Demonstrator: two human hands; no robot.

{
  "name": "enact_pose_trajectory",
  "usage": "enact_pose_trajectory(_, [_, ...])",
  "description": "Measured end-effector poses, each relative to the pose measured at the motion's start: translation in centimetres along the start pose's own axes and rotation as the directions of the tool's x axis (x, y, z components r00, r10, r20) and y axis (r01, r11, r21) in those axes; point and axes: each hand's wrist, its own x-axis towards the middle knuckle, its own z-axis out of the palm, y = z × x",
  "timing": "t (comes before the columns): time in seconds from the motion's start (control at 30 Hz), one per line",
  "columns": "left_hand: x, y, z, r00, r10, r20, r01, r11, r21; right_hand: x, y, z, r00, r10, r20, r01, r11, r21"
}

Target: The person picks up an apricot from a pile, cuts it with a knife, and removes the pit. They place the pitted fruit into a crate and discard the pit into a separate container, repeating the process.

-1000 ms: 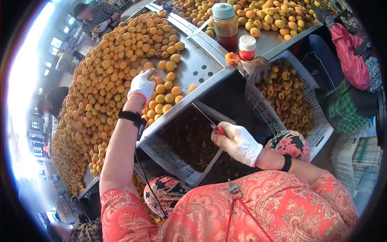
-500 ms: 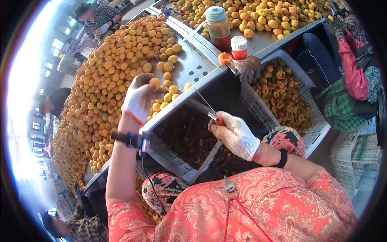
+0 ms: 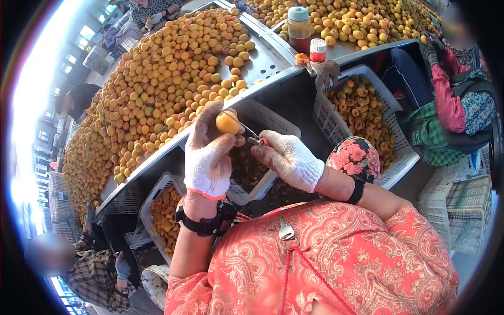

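My left hand (image 3: 210, 157), in a white glove with brown-stained fingers, holds one orange-yellow apricot (image 3: 227, 122) between thumb and fingers, just over the table's metal edge. In my right hand (image 3: 289, 160), also gloved, is a small knife (image 3: 251, 131) with a red handle. Its thin blade points up and left and meets the apricot's upper right side. Whether it has cut in cannot be made out. A large heap of apricots (image 3: 157, 94) lies on the metal table (image 3: 268, 76) beyond my hands.
Below my hands is a crate (image 3: 257, 191) with dark contents. Crates of split apricots stand to the right (image 3: 394, 100) and lower left (image 3: 149, 197). A jar (image 3: 299, 29), red bottle (image 3: 318, 51) and spare glove (image 3: 326, 73) sit at the table's corner. Co-workers sit on both sides.
My left hand has come away from the heap with an apricot and turned upward. My right hand has moved left and up, bringing the blade to the fruit. The view has shifted.
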Motion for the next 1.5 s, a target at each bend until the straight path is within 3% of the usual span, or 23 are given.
enact_pose_trajectory(0.23, [-1.0,0.5,-0.2,1.000,-0.015,-0.007,0.015,0.999,0.044,-0.5,-0.4,0.4,1.000,-0.013,0.010,0.014,0.997,-0.075])
enact_pose_trajectory(0.33, [-1.2,0.3,0.0,0.998,0.064,-0.008,-0.063,0.997,0.048,-0.6,-0.5,0.7,1.000,-0.013,0.012,0.013,0.999,-0.049])
enact_pose_trajectory(0.43, [-1.4,0.8,0.3,0.999,-0.015,-0.038,0.012,0.998,-0.063,-0.6,-0.8,0.7,1.000,-0.016,0.015,0.016,0.999,-0.044])
enact_pose_trajectory(0.53, [-1.2,0.6,0.1,1.000,0.019,-0.023,-0.018,1.000,0.006,-0.5,-0.7,0.6,0.999,-0.033,0.011,0.034,0.997,-0.066])
enact_pose_trajectory(0.6, [-1.1,0.5,0.2,0.994,0.037,-0.103,-0.033,0.999,0.042,-0.6,-1.1,0.5,1.000,-0.014,0.018,0.015,0.999,-0.046])
enact_pose_trajectory(0.8, [-0.9,0.7,0.5,0.997,0.051,-0.060,-0.044,0.993,0.108,-0.5,-0.9,0.5,0.999,-0.030,0.009,0.031,0.999,-0.038])
enact_pose_trajectory(1.03, [-0.9,0.9,1.0,0.994,0.064,-0.083,-0.052,0.988,0.143,-0.5,-1.0,0.4,0.995,-0.095,0.005,0.095,0.994,-0.053])
enact_pose_trajectory(1.13, [-1.0,0.9,1.0,0.995,0.017,-0.099,-0.011,0.998,0.067,-0.5,-1.0,0.2,0.999,-0.044,0.029,0.045,0.998,-0.046])
enact_pose_trajectory(1.33, [-1.5,1.3,2.2,0.989,0.095,-0.116,-0.085,0.992,0.094,-0.7,-1.2,0.4,0.995,-0.100,-0.023,0.093,0.973,-0.212])
enact_pose_trajectory(1.5, [-1.6,1.1,3.0,0.977,0.154,-0.147,-0.147,0.987,0.058,-0.9,-1.1,1.3,0.990,-0.143,-0.016,0.140,0.981,-0.131])
